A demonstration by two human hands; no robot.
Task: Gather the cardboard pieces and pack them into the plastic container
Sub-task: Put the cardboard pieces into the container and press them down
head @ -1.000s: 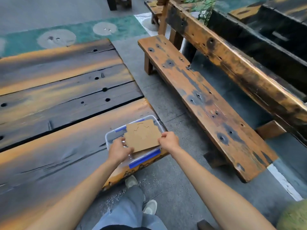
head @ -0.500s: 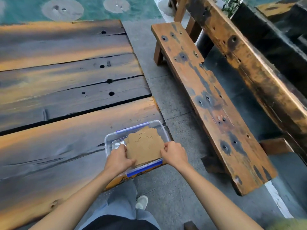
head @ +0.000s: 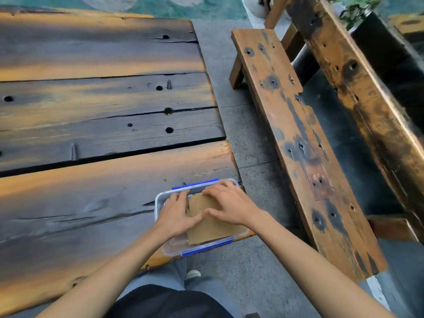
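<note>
Low in the centre of the frame, one clear plastic container [head: 163, 247] with blue clips on its upper and lower long edges sits at the right-hand corner of the wooden table [head: 98, 157], its lower edge overhanging the table's edge a little. Its long axis runs roughly left to right in the picture, tilted so the right end sits slightly higher. Inside it lies the brown cardboard [head: 213, 228] (it reads as one flat sheet from here, though whether more pieces lie stacked beneath cannot be told); its long side follows the container's long axis, and its lower left corner points toward the bottom of the frame. Two hands are pressed flat on the cardboard, fingers spread and pointing toward the top of the frame: the left hand [head: 175, 214] covers the sheet's left part, the right hand [head: 229, 205] its upper right, with fingertips reaching the upper blue clip. Neither hand grips anything. One wooden bench [head: 296, 138] runs diagonally down the right of the frame.
</note>
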